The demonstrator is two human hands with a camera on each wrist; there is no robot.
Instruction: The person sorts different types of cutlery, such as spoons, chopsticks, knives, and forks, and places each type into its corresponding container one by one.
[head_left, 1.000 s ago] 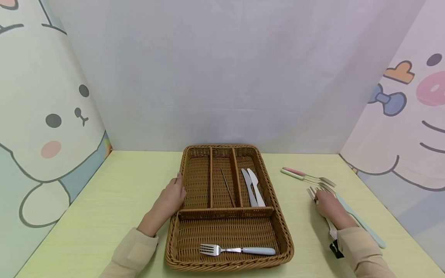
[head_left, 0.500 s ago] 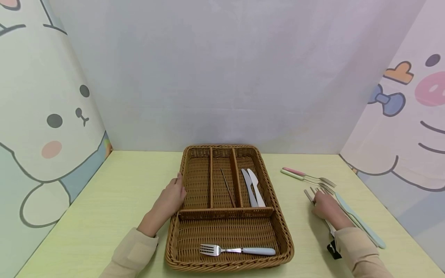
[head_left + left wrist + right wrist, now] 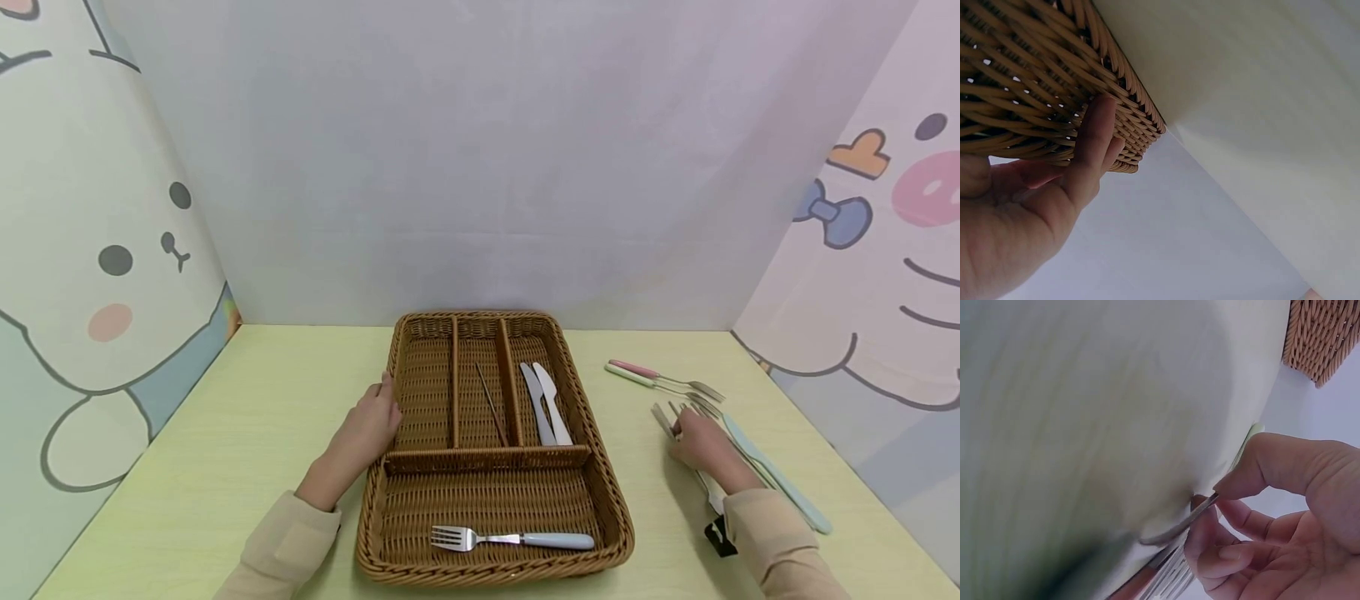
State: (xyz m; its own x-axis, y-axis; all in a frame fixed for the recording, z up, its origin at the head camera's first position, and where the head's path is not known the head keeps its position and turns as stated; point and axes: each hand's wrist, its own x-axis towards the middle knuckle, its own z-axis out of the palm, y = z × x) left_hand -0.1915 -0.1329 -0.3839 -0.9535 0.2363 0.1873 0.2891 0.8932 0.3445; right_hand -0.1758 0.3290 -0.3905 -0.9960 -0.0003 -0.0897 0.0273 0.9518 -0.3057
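In the head view my left hand [image 3: 363,425] grips the left rim of a brown wicker cutlery tray [image 3: 495,577]. The left wrist view shows fingers [image 3: 1092,140] against its woven outer wall [image 3: 1029,75]. To the tray's right, my right hand [image 3: 703,450] pinches a fork [image 3: 663,419] by its slim metal neck [image 3: 1194,517] between thumb and forefinger, low over the table. Its head appears nearly edge-on, and part of it is hidden beneath the hand. More cutlery lies around that hand, including a mint-green-handled piece [image 3: 783,483].
A pink-handled fork [image 3: 637,369] and a light-green-handled fork [image 3: 630,377] lie farther back. Inside the tray are two pale knives [image 3: 550,400], a thin piece seen edge-on [image 3: 491,404] and a blue-handled fork [image 3: 555,542]. A pale wall [image 3: 480,167] closes off the back.
My right hand has shifted slightly left, and the pinched fork has turned from showing its tines to nearly edge-on. The left hand and tray stay where they were.
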